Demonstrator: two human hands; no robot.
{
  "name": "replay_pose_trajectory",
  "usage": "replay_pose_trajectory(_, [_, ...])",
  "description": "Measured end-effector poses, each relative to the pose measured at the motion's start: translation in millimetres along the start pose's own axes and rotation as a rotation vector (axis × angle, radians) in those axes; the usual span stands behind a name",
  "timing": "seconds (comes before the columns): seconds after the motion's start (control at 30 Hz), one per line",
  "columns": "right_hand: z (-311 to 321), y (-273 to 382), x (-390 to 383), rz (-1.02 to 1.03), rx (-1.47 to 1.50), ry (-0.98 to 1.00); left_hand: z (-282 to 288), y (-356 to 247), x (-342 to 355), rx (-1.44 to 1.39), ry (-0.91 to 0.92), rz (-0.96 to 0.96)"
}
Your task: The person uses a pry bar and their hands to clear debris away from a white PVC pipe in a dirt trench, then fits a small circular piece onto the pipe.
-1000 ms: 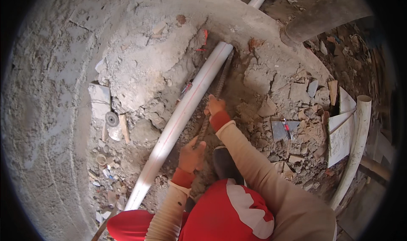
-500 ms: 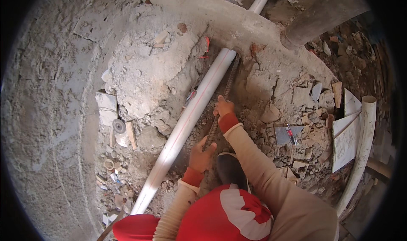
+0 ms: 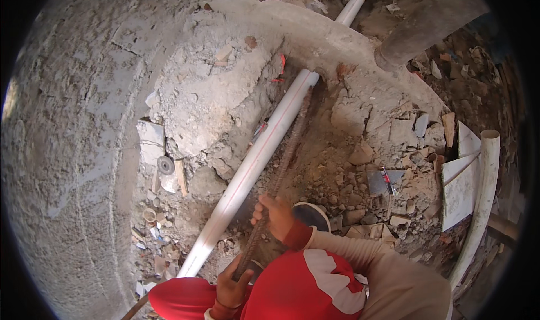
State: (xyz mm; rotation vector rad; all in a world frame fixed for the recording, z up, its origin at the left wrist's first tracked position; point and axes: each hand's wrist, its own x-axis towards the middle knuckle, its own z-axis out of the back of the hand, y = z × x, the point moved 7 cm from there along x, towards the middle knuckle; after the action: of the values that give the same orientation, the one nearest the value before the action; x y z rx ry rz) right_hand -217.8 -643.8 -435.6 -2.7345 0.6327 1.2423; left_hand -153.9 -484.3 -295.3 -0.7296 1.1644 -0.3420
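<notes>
Both hands grip one long, rusty, ribbed steel bar point(image 3: 281, 162), a length of reinforcing rod. The right hand point(image 3: 274, 216) is wrapped around it higher up, fingers fully curled round the shaft. The left hand point(image 3: 233, 280) is clenched on it lower down, close to the red garment point(image 3: 304, 289) at the bottom of the view.

Position of the bar: it slopes from the hands up and to the right, its far tip down in the dug earth trench point(image 3: 332, 151), just beside the long white plastic pipe point(image 3: 253, 168) and roughly parallel to it. Whether bar and pipe touch cannot be told.

Handling judgement: the bar looks stiff and heavy for its thickness; ribbing and rust should give a non-slip hold. The two spaced grips on the near part of the shaft suit it, leaving the long end free. The pipe is the thing likelier to crack or scuff if struck.

Surroundings: pale concrete rubble mound point(image 3: 208, 100) left of the pipe, a small round grey disc point(image 3: 165, 165) among shards, broken tile pieces point(image 3: 461, 190) and a curved white pipe point(image 3: 481, 207) at the right edge of the ground.
</notes>
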Motion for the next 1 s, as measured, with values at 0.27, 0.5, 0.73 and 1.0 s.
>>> replay_pose_trajectory(0.27, [-29.3, -3.7, 24.8, -0.095, -0.023, 0.136, 8.2, -41.2, 0.8, 0.197, -0.178, -0.137])
replay_pose_trajectory(0.5, [-23.2, -1.9, 62.4, -0.094, 0.002, 0.057, 7.0, -62.7, 35.8, 0.434, -0.151, -0.235])
replay_pose_trajectory(0.73, [-36.6, 6.5, 29.3, -0.048, -0.130, 0.035, 27.9, -75.5, 23.0, 0.281, -0.083, -0.175])
replay_pose_trajectory(1.0, [15.9, 18.9, 3.3, 0.046, -0.291, -0.055, -3.6, -1.5, 18.4, 0.054, 0.014, -0.127])
